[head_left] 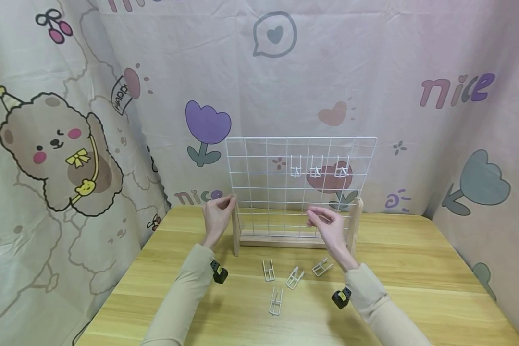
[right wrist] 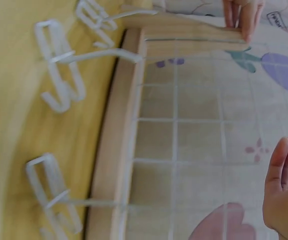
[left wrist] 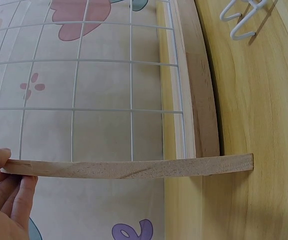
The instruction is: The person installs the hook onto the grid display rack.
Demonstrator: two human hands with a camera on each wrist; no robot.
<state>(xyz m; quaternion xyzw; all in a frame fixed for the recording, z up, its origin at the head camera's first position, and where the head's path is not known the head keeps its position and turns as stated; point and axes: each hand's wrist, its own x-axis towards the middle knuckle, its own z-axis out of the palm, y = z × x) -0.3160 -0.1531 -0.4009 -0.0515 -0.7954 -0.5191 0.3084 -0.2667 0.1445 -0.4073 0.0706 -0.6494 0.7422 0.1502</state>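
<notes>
A white wire grid panel (head_left: 259, 180) stands upright in a wooden stand (head_left: 285, 242). My left hand (head_left: 216, 214) pinches the top of the stand's left post (left wrist: 128, 169) between thumb and fingers; the left wrist view shows this closely. My right hand (head_left: 330, 227) hovers before the lower right part of the grid, its fingers loosely bent, and no object shows in it. In the right wrist view its fingers (right wrist: 284, 160) look relaxed. Three white wire hooks (head_left: 315, 171) hang on the upper right of the grid.
Several white wire hooks (head_left: 294, 277) lie on the wooden table (head_left: 155, 288) in front of the stand, between my forearms. Close behind the grid hangs a printed curtain (head_left: 354, 57), which also encloses both sides.
</notes>
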